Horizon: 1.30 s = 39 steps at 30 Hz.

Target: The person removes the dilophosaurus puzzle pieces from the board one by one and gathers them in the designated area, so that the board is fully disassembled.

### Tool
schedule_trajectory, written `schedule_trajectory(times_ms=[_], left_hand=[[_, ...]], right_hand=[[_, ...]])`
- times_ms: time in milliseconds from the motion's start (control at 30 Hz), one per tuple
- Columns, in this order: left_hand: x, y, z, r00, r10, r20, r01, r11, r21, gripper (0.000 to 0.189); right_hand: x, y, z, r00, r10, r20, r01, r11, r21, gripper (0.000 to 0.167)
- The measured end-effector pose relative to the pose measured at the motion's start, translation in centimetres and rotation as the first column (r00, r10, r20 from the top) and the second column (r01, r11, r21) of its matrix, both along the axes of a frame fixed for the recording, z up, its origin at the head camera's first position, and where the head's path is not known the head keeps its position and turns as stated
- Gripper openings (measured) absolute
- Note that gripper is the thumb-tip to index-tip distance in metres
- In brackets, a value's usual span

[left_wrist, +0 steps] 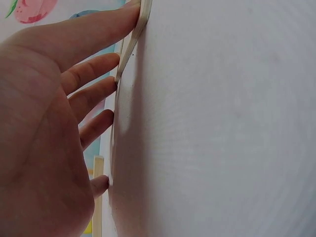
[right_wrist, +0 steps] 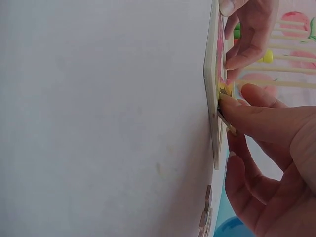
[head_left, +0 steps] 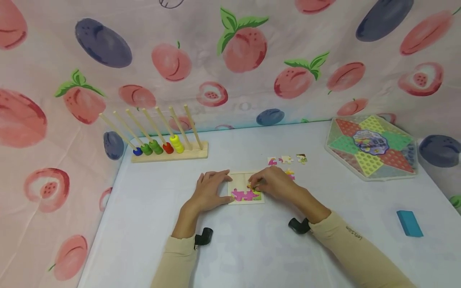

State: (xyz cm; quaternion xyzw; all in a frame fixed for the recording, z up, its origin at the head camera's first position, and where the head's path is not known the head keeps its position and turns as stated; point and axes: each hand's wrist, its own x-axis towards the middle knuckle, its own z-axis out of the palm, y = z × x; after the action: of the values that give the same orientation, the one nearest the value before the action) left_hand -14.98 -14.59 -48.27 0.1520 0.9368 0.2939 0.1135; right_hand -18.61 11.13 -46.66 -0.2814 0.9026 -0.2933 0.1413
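Note:
A small wooden puzzle board (head_left: 236, 180) lies flat on the table, with joined pieces of a pink picture (head_left: 244, 195) along its near side. My left hand (head_left: 208, 191) rests at the board's left side, its thumb at the near corner and its fingers spread along the edge. Between thumb and fingers, my right hand (head_left: 275, 182) pinches a yellowish puzzle piece (right_wrist: 226, 89) over the board's right part. That piece is partly hidden by the fingers. Several loose puzzle pieces (head_left: 286, 159) lie beyond the right hand, one of them partly covered by it.
A wooden bead rack (head_left: 169, 156) with upright sticks and coloured rings stands at the back left. At the back right lies a star-patterned game board (head_left: 371, 146). A blue block (head_left: 409, 223) sits on the right. Fruit-print cloth (head_left: 230, 88) hangs behind the table.

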Motion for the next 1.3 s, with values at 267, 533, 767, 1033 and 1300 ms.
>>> schedule_trajectory(times_ms=[267, 533, 767, 1033, 1300], left_hand=[[0.2, 0.3, -0.3, 1.000, -0.006, 0.009, 0.006, 1.000, 0.022, 0.052], [0.3, 0.3, -0.1, 1.000, -0.003, 0.004, 0.003, 1.000, 0.023, 0.052], [0.2, -0.1, -0.1, 1.000, 0.017, 0.016, -0.017, 1.000, 0.016, 0.054], [0.2, -0.1, -0.2, 1.000, 0.019, 0.018, -0.020, 1.000, 0.014, 0.055], [0.1, 0.0, -0.2, 1.000, 0.012, 0.018, -0.012, 1.000, 0.020, 0.055]], right_hand=[[0.3, 0.4, -0.2, 1.000, 0.014, 0.002, -0.014, 1.000, -0.018, 0.017], [0.6, 0.5, -0.2, 1.000, 0.019, -0.009, -0.019, 1.000, -0.003, 0.017], [0.4, 0.4, 0.1, 1.000, 0.002, -0.002, -0.002, 0.995, -0.101, 0.013], [0.2, 2.0, 1.6, 0.997, -0.076, -0.021, 0.072, 0.987, -0.141, 0.017], [-0.4, 5.5, 2.8, 0.986, -0.168, 0.006, 0.165, 0.962, -0.216, 0.018]])
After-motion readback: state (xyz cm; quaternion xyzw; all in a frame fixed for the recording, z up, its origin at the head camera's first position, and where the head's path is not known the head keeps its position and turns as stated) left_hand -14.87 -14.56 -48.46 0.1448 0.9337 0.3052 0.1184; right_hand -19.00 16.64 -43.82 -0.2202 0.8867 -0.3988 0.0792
